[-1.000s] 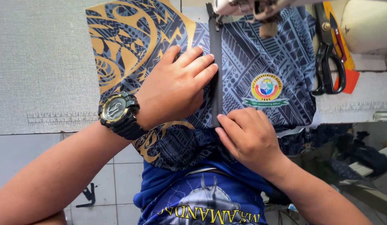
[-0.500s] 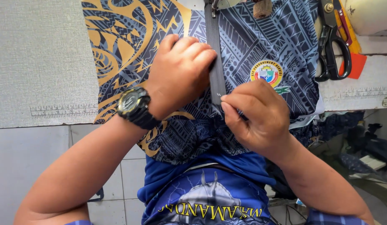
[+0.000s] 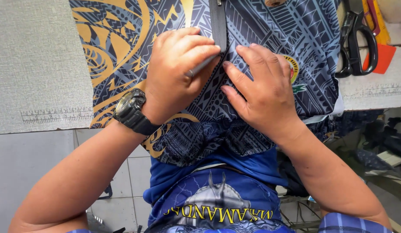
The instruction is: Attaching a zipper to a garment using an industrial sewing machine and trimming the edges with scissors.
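A dark blue garment (image 3: 123, 43) with gold and grey patterns lies on the grey work table (image 3: 36, 64) and hangs over its front edge. A dark zip strip (image 3: 217, 21) runs down its middle. My left hand (image 3: 174, 73), with a black watch (image 3: 130, 110) on the wrist, rests curled on the fabric left of the strip and pinches a thin grey stick (image 3: 202, 65) between its fingers. My right hand (image 3: 261, 90) lies flat on the fabric right of the strip, fingers spread, partly covering a round coloured badge (image 3: 292, 67).
Black scissors (image 3: 358, 43) and an orange-and-yellow tool (image 3: 379, 39) lie at the table's right. A printed ruler scale (image 3: 53, 115) runs along the table's front edge. Below are a tiled floor (image 3: 123, 190) and dark fabric heaps (image 3: 382, 142) at the right.
Both hands have moved up the garment toward the strip. My right hand has opened from a pinch and now lies flat over the badge. The thin stick now shows in my left fingers.
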